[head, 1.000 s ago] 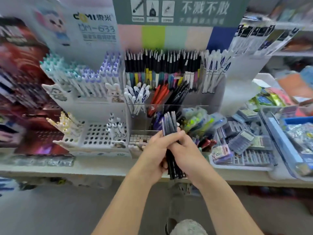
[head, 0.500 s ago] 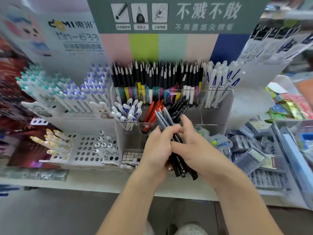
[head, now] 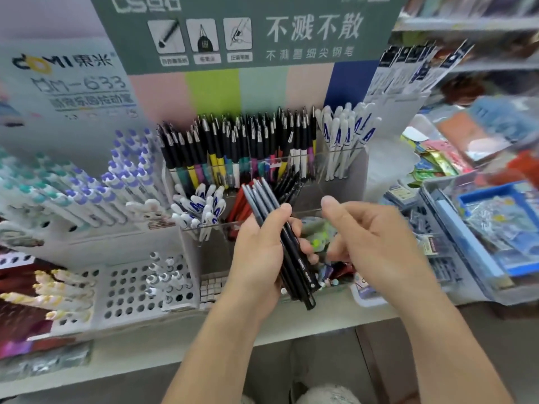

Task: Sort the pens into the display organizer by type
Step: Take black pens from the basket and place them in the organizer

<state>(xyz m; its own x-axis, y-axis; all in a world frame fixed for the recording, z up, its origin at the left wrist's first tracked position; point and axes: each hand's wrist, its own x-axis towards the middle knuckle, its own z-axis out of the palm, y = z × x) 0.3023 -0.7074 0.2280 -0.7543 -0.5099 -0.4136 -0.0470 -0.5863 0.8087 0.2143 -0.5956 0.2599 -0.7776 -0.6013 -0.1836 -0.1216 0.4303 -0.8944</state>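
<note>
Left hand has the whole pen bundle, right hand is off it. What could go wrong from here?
1. The left hand alone grips the bundle of black pens, which fans out at the top; one may slip out.
2. The right hand hovers apart with loosely curled fingers, giving no support.
3. The black pens compartment sits beside the red pens; the bundle could land in the wrong slot.
</note>
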